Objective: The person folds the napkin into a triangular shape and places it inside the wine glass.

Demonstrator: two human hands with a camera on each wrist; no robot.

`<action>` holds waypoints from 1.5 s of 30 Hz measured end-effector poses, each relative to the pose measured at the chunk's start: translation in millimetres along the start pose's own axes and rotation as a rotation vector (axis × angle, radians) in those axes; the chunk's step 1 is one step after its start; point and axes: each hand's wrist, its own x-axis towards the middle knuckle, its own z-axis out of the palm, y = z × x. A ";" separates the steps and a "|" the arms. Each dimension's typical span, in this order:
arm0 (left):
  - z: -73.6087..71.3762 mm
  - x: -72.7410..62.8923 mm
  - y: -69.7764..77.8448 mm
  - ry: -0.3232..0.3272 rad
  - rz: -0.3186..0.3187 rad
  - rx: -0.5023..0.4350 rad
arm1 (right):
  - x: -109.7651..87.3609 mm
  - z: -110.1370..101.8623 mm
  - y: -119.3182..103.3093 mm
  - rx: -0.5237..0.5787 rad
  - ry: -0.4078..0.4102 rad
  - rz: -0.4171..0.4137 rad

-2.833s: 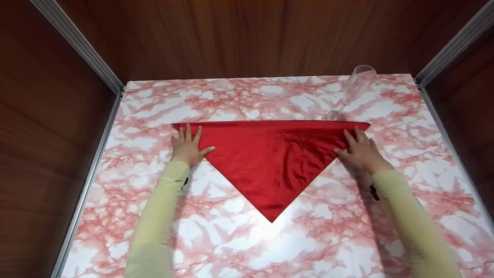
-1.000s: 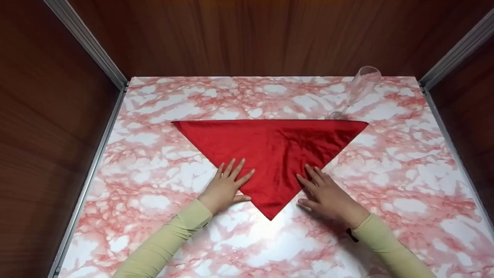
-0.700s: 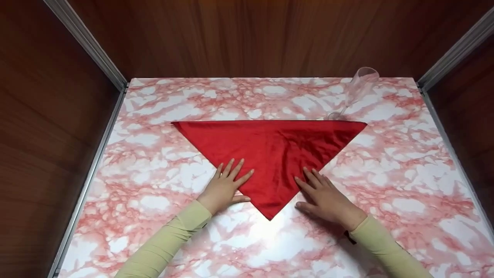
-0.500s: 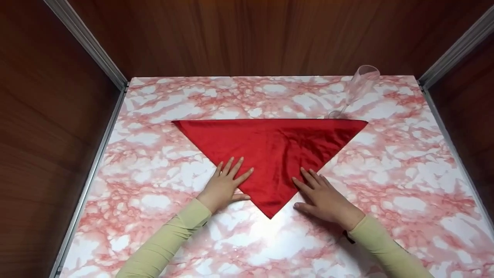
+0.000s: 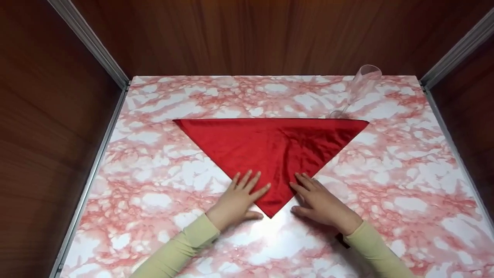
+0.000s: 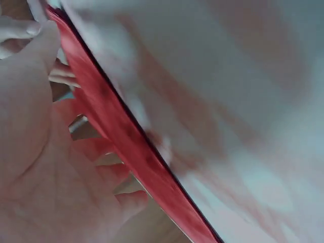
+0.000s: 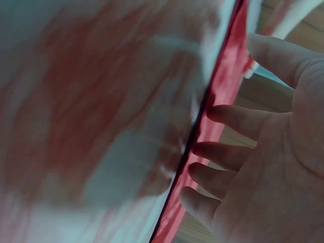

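Observation:
A red satin cloth point(image 5: 247, 146), folded into a triangle, lies on the table with its long edge at the back and its point toward the person. My left hand point(image 5: 237, 202) rests with spread fingers on the cloth's lower left edge, the thumb on the table near the point. On the lower right edge, the fingertips of my right hand point(image 5: 322, 204) touch the cloth. Wrinkles run over its right half. In the left wrist view the fingers reach onto the red cloth point(image 6: 111, 121); the right wrist view has the fingertips against the cloth point(image 7: 223, 91) too.
A clear stemmed glass point(image 5: 362, 87) stands at the back right, its foot close behind the cloth's long edge. The table point(image 5: 154, 231) has a pink and white marbled top. Dark wood panels point(image 5: 247, 38) enclose it at the back and sides.
Both hands have come from the cloth's far corners down its slanting edges toward the near point. Most recently the left hand slid down and right, the right hand slightly down and left.

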 end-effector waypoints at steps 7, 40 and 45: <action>6.8 -3.5 21.1 0.032 0.098 -0.047 | -3.0 2.7 -16.4 0.096 0.015 -0.025; 10.7 13.5 33.7 0.264 0.148 -0.119 | 14.1 27.2 -34.5 0.699 0.013 -0.071; 10.0 14.1 35.3 0.255 0.159 -0.088 | 18.2 26.9 -36.3 0.656 0.009 -0.035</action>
